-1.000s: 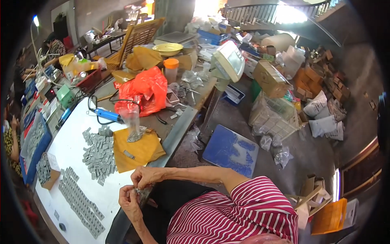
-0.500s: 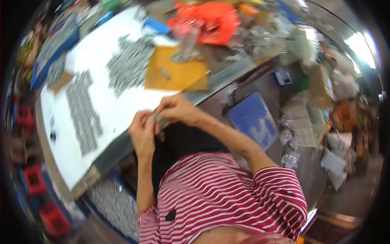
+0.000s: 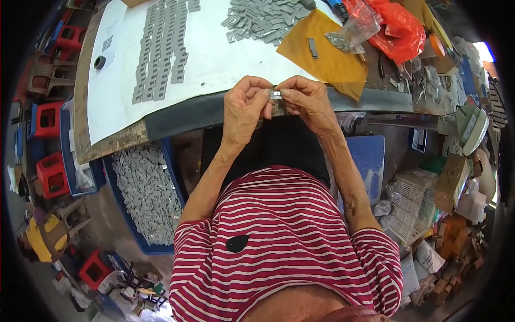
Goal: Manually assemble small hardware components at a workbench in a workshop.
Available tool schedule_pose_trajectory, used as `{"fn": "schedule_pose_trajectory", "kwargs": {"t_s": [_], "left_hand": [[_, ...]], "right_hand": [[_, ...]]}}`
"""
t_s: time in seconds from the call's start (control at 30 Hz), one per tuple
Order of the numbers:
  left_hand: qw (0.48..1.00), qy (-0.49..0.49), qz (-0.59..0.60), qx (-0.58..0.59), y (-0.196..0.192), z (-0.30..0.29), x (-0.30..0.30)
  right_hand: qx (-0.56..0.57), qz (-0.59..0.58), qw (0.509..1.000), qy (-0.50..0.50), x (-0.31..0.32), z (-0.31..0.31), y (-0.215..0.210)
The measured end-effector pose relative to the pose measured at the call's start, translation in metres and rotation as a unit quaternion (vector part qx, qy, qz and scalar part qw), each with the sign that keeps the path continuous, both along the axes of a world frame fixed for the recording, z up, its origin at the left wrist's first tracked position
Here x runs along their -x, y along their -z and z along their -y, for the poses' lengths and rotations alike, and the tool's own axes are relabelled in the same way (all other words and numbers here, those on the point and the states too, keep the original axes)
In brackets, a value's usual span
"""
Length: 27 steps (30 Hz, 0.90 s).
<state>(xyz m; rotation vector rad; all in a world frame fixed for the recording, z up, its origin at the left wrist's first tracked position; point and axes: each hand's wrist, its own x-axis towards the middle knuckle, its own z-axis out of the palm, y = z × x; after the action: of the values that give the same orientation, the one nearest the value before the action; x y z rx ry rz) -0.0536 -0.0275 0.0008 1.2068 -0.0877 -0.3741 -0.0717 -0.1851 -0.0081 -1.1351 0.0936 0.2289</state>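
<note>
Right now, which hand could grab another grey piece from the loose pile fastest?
Probably the right hand: the loose pile of grey pieces lies up on its side, though both hands pinch the small grey part.

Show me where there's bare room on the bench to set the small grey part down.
Free: the white sheet between the grey part rows and the yellow sheet. Crowded: the loose grey pile and the red bag.

Bare white sheet (image 3: 214,59) on bench (image 3: 112,142) ahead of hands: open passage between rows of grey parts (image 3: 161,48) at left and loose grey pile (image 3: 263,19), yellow cloth (image 3: 327,53) at right. Red bag (image 3: 399,27) crowds far right corner.
</note>
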Motion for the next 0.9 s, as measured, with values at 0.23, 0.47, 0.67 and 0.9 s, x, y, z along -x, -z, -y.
{"fn": "schedule_pose_trajectory", "kwargs": {"t_s": [0.23,0.47,0.67,0.9], "left_hand": [[1.000,-0.001,-0.003,0.007,0.001,-0.003,-0.003],[0.999,-0.011,0.014,-0.035,0.005,-0.003,-0.001],[0.999,-0.019,0.016,-0.026,0.007,-0.002,-0.001],[1.000,-0.005,0.004,-0.019,0.007,-0.002,-0.002]], "right_hand": [[-0.010,0.006,1.000,-0.005,0.001,-0.002,-0.001],[0.039,-0.004,0.999,0.020,0.004,-0.007,0.002],[0.035,-0.008,0.999,0.034,0.004,-0.010,0.000],[0.040,-0.008,0.998,0.049,0.001,-0.012,0.001]]}}
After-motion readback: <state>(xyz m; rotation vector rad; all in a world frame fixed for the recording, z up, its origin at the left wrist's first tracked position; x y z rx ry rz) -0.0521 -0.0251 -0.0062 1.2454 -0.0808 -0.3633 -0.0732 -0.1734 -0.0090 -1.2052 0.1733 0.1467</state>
